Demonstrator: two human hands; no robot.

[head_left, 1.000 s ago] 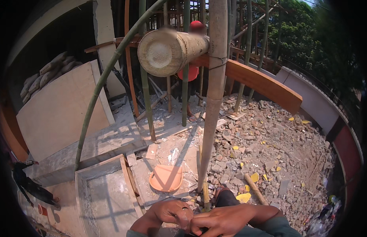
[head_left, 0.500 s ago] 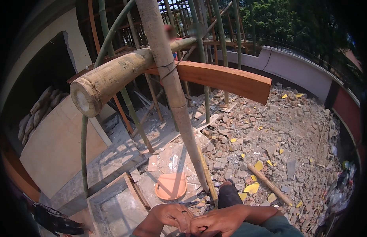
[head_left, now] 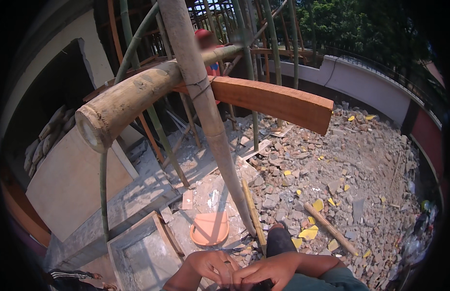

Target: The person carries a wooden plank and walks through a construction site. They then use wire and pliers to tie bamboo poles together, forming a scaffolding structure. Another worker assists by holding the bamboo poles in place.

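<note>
My left hand (head_left: 210,264), with a dark ring on one finger, is closed at the bottom of the view. My right hand (head_left: 271,271) meets it there, its fingers bent and pressed together. Whatever the two hold between their fingertips is too small or hidden to make out; something dark shows under the right hand. Ahead of them rises a slanting bamboo pole (head_left: 213,123). A thick bamboo (head_left: 133,99) lies across behind it, its cut end toward me, and a reddish wooden beam (head_left: 278,102) juts right. Dark wire binds the pole at that joint.
Broken brick rubble (head_left: 365,169) covers the ground on the right, with a loose bamboo length (head_left: 330,228) on it. An orange tub (head_left: 209,229) and a concrete-edged box (head_left: 147,257) sit below. A person in red (head_left: 213,53) stands beyond the scaffold; another's arm (head_left: 72,275) shows lower left.
My hands stay together with slight finger movement. The thick bamboo's end appears a little farther left. The person in red shows more, and the person at lower left has shifted downward.
</note>
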